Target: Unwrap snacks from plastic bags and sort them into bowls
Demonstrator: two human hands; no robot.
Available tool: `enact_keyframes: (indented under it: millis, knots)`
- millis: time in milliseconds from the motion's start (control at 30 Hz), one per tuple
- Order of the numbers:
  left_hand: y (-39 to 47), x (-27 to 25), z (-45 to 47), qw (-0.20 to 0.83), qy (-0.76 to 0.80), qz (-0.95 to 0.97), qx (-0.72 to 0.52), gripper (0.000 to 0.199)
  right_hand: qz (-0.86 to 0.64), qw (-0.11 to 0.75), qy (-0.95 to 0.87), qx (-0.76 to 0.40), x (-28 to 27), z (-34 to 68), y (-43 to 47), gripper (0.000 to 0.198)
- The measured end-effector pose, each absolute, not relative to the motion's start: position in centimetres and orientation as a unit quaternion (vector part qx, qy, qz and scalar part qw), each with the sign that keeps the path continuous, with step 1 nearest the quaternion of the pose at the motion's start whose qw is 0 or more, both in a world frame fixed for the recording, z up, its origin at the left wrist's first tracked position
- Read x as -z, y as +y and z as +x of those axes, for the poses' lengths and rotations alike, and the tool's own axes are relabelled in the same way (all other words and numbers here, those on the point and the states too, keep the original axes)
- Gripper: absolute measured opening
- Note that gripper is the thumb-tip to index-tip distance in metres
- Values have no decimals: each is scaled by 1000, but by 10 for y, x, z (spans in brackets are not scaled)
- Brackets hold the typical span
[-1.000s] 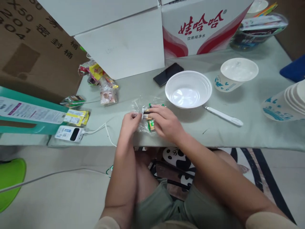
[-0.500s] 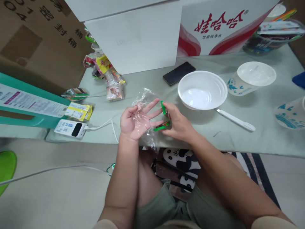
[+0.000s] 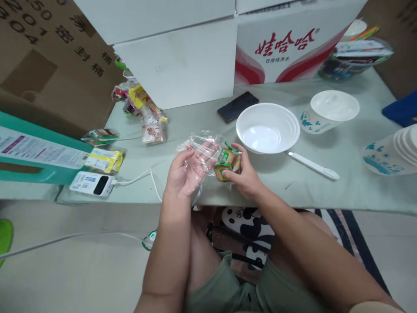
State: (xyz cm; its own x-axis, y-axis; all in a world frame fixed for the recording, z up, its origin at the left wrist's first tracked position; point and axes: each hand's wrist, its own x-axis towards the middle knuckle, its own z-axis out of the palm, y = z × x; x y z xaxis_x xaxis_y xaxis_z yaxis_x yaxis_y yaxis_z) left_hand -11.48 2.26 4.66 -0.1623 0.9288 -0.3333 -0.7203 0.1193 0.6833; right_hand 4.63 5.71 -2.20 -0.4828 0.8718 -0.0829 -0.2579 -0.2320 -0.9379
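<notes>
My left hand (image 3: 192,174) is palm up over the table's front edge, its other fingers spread. Thumb and forefinger seem closed on a crumpled clear plastic bag (image 3: 202,140), which lies across the palm and fingers. Just to its right, my right hand (image 3: 246,176) grips small brown snacks in clear packets with green ends (image 3: 224,167). The thumb presses on them from the near side. The packets almost touch the left fingertips. A white bowl (image 3: 267,128) stands behind the right hand, with a white utility knife (image 3: 313,165) beside it.
A black phone (image 3: 237,106) lies behind the bowl. Paper cups (image 3: 329,111) stand to the right. Wrapped snacks (image 3: 153,130), a yellow packet (image 3: 104,160) and a white power bank (image 3: 92,183) with a cable are at left. White cartons (image 3: 182,65) rise at the back.
My right hand has turned, so the snack packets now face up and show more fully. My left hand remains palm up with the plastic bag. The camera view has shifted slightly.
</notes>
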Motion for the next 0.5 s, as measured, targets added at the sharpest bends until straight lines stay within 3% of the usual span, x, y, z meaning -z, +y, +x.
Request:
enact_keyframes:
  millis: [300,500]
  knots:
    - [16,-80,-111,658,425,156,-602,13,-265,367,-238,-859,4,56,42,96]
    - [37,-100,-84,640,478,165,-578,13,-166,328,-82,-926,-1,61,36,73]
